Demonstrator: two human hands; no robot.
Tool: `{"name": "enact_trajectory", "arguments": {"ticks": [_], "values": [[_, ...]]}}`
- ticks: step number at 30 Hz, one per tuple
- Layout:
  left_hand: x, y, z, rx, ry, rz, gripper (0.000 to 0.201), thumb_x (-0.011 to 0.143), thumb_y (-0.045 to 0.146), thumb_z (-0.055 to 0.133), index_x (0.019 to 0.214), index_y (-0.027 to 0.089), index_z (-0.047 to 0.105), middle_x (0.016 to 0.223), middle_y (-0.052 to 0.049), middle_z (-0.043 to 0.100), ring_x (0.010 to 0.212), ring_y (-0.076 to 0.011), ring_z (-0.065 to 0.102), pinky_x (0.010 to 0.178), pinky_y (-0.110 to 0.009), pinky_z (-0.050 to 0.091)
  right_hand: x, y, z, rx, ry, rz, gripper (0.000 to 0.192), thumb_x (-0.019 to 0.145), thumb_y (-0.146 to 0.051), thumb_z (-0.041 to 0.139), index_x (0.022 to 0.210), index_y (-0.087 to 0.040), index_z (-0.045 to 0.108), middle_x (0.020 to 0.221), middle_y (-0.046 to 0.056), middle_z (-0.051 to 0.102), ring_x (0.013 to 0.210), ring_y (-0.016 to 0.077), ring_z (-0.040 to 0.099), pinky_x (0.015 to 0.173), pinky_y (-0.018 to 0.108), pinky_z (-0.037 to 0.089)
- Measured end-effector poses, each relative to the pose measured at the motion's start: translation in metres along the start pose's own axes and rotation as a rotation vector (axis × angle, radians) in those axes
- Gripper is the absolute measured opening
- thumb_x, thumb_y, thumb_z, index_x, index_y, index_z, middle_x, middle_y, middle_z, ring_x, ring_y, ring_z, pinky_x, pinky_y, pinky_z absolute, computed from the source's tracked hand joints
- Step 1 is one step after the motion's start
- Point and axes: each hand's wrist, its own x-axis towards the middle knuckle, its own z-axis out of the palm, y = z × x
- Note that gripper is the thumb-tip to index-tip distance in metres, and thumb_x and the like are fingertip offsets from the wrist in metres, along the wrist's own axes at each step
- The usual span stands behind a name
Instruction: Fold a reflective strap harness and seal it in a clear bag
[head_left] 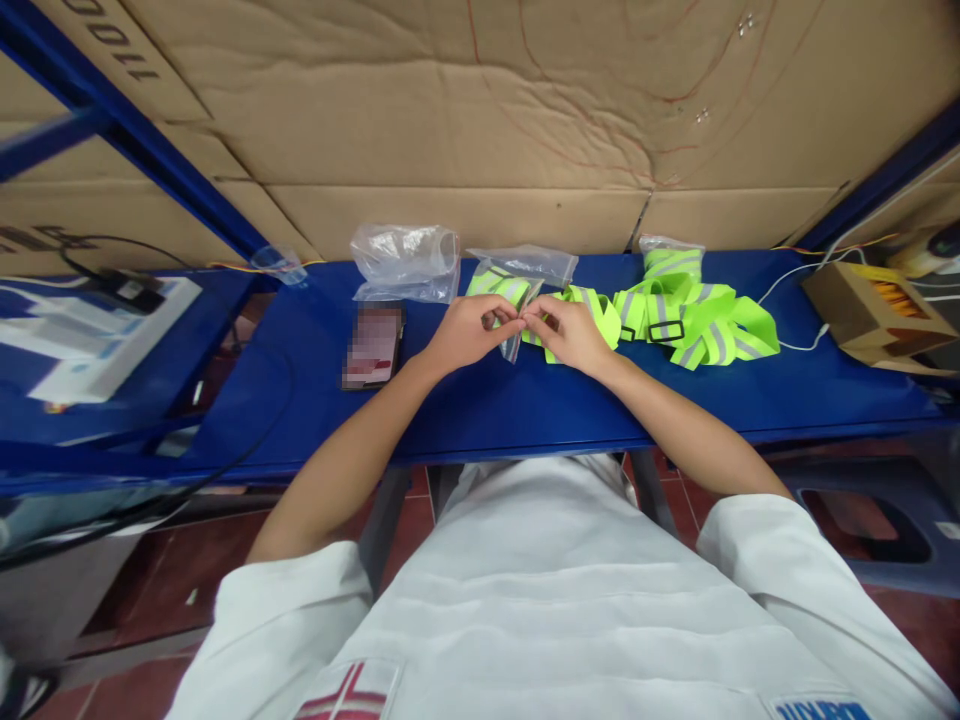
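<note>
Small clear plastic bag [513, 343], pinched at its upper edge between the fingertips of both hands, hanging just over the blue worktop [315, 390] near its middle. Left hand [469, 330]: fingers curled, thumb and forefinger closed on the bag's edge. Right hand [570, 335]: likewise curled and closed on the same edge, fingertips touching those of the left. Whether the bag holds anything cannot be told.

Neon yellow-green reflective strap [592, 305]: partly under and behind the right hand, grey stripe along its length.

Pile of the same straps [697, 320]: on the worktop to the right of the right hand, loosely tangled, one black buckle showing.

Packed bag with a folded strap [510, 280]: lying flat just behind the hands.

Crumpled clear plastic bags [405, 260]: behind and left of the left hand, against the back edge.

Phone [373, 345]: flat on the worktop, just left of the left hand, screen blurred.

Open cardboard box [874, 315]: far right end, well apart from the hands, a white cable running beside it.

Cardboard sheets [487, 130]: lining the wall behind the worktop.

Nothing lies between the hands and the person's body; the front strip of the worktop is bare blue.
</note>
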Motion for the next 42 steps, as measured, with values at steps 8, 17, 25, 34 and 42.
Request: {"name": "enact_trajectory", "arguments": {"ticks": [8,17,25,34,42], "values": [[-0.003,0.017,0.004,-0.018,0.242,0.043,0.035,0.098,0.050,0.066,0.079,0.021,0.061,0.067,0.001,0.061,0.059,-0.0128,0.053,0.060,-0.029,0.043,0.005,-0.009,0.011,-0.183,0.209,0.120,0.018,0.086,-0.030,0.062,0.073,-0.023,0.051,0.067,-0.002,0.063,0.062,0.0158,0.055,0.062,0.030,0.035],[0.004,-0.002,-0.009,-0.144,0.481,-0.016,0.049,0.097,0.071,0.060,0.086,0.023,0.056,0.069,0.003,0.056,0.057,-0.0107,0.051,0.055,-0.027,0.041,0.000,-0.009,0.006,-0.278,0.272,0.108,0.017,0.095,-0.038,0.063,0.088,-0.022,0.061,0.076,0.000,0.067,0.069,0.0180,0.059,0.064,0.031,0.036],[-0.012,0.021,0.013,-0.134,0.358,0.035,0.041,0.102,0.062,0.057,0.089,0.024,0.055,0.065,0.004,0.055,0.052,-0.0102,0.052,0.054,-0.026,0.042,-0.008,-0.011,0.006,-0.549,0.224,-0.015,0.034,0.106,-0.048,0.057,0.112,-0.022,0.078,0.119,0.010,0.071,0.092,0.0243,0.070,0.063,0.032,0.037],[-0.006,0.004,0.011,0.121,0.486,0.205,0.026,0.103,0.047,0.057,0.098,0.023,0.063,0.107,-0.010,0.063,0.106,-0.0227,0.063,0.099,-0.037,0.051,-0.004,-0.017,-0.014,-0.733,0.164,0.123,0.054,0.112,-0.044,0.041,0.088,-0.015,0.079,0.102,0.011,0.078,0.080,0.0213,0.070,0.061,0.034,0.027],[0.012,-0.043,0.017,-0.272,0.308,-0.542,0.014,0.101,0.029,0.061,0.089,0.022,0.063,0.090,-0.003,0.061,0.095,-0.0205,0.059,0.099,-0.035,0.048,0.000,-0.004,-0.015,-0.732,0.319,0.013,0.041,0.108,-0.051,0.052,0.094,-0.016,0.071,0.099,0.012,0.075,0.093,0.0279,0.068,0.078,0.036,0.043]]}}
